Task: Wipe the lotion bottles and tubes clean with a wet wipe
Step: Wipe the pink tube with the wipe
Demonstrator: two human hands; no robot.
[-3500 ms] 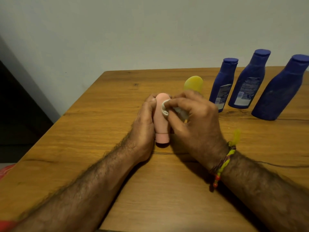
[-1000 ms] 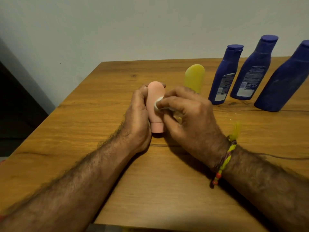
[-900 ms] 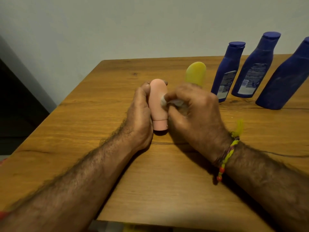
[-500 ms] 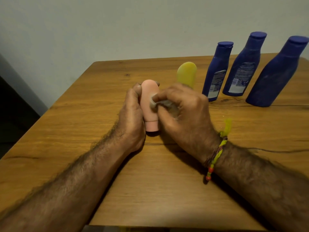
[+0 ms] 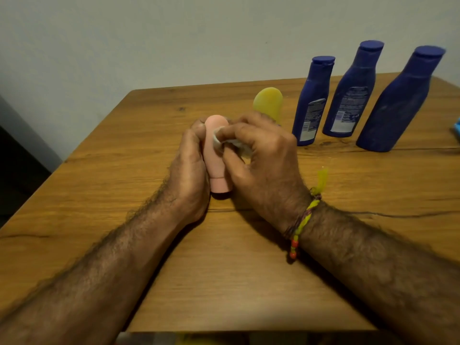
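While the left hand [image 5: 190, 168] curls around the pink tube [image 5: 216, 155], standing cap-down on the table [image 5: 124, 175], the right hand [image 5: 261, 160] pinches a white wipe [image 5: 220, 143] against the tube's upper side. Behind stands a yellow tube [image 5: 268, 102]; farther right, three blue bottles [image 5: 352, 95].

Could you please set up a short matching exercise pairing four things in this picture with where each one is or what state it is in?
Things:
1. pink tube
2. wet wipe
3. yellow tube
4. three blue bottles

Places or states:
A. standing in a row at the table's right
B. pinched in the right hand
C. held upright by the left hand
D. behind the right hand, untouched

Pairs: 1-C, 2-B, 3-D, 4-A
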